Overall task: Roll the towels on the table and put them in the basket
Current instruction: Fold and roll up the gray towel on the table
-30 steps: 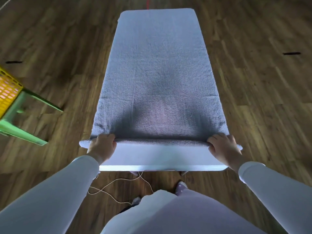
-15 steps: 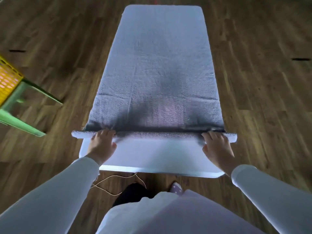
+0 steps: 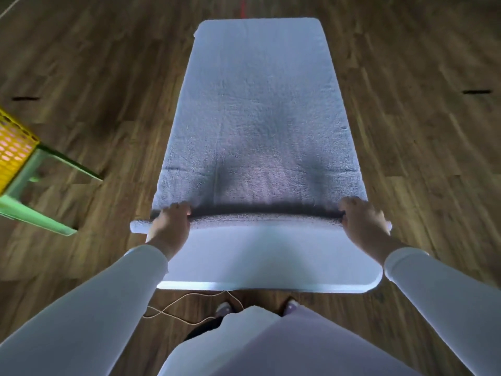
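1. Towel point(image 3: 260, 109), grey-blue, lay flat along nearly the whole table, reaching its far edge; its near end was turned into a thin roll running from the left edge to the right edge and sticking out a little past both.
2. Table point(image 3: 271, 256), white, showed a bare strip between the roll and its near edge.
3. Left hand point(image 3: 170, 225), arm stretched forward in a white sleeve, lay palm down on the roll's left end, fingers curled over it and grasping it.
4. Right hand point(image 3: 364, 221) mirrored it at the roll's right end, fingers hooked over the roll, clasping it.
5. Basket point(image 3: 13, 150), yellow, sat on a green stool point(image 3: 32, 213) on the floor, well apart from the table's left edge.
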